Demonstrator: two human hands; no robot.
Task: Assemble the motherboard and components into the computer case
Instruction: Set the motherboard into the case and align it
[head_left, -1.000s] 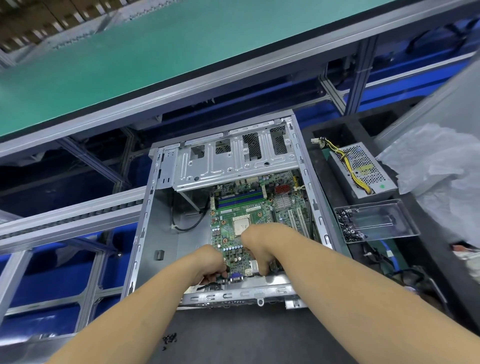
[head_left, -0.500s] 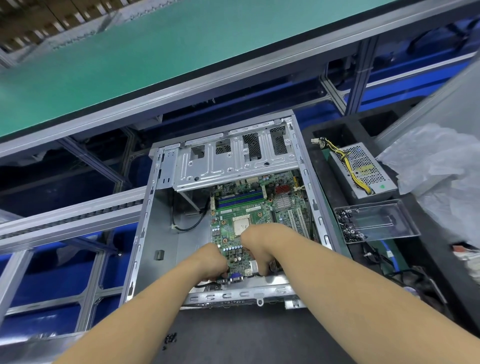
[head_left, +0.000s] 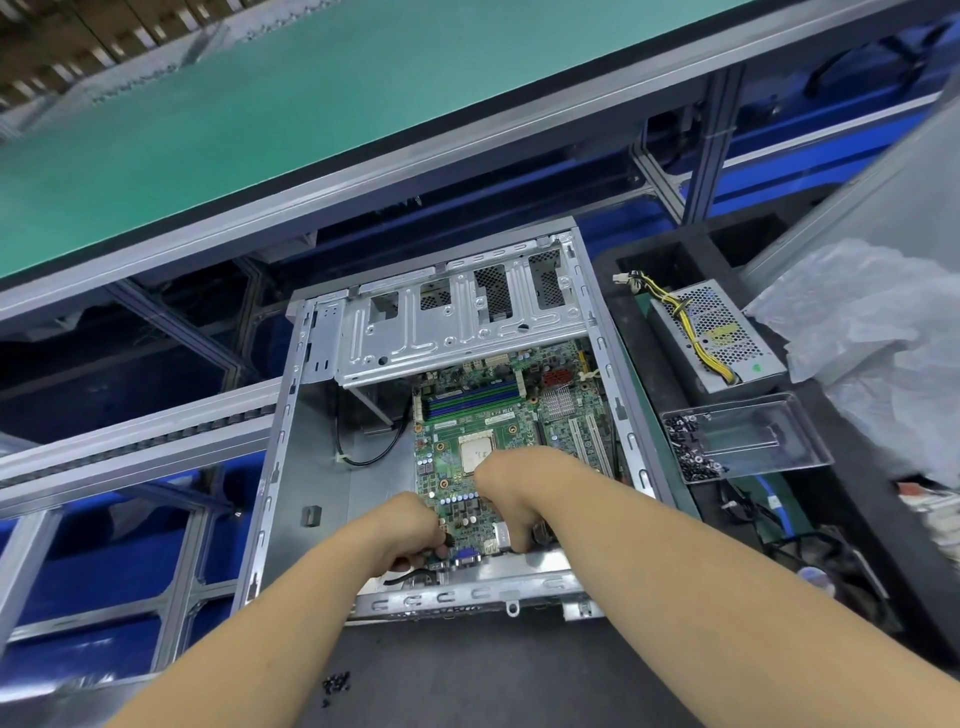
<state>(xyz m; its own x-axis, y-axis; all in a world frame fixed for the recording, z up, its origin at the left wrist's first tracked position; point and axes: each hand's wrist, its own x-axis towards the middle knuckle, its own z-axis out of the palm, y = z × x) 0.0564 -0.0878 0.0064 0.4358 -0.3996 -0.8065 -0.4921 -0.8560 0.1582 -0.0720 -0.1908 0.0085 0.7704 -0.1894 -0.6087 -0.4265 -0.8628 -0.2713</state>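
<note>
Both my hands reach into the open grey metal computer case, at the near edge of the green motherboard lying flat inside it. My left hand has its fingers curled, pinching the board's near-left corner beside a black cable. My right hand curls over the near edge by the silver port blocks; whether it grips I cannot tell. Right of the case lie a perforated grey power supply and a clear plastic tray of dark screws.
</note>
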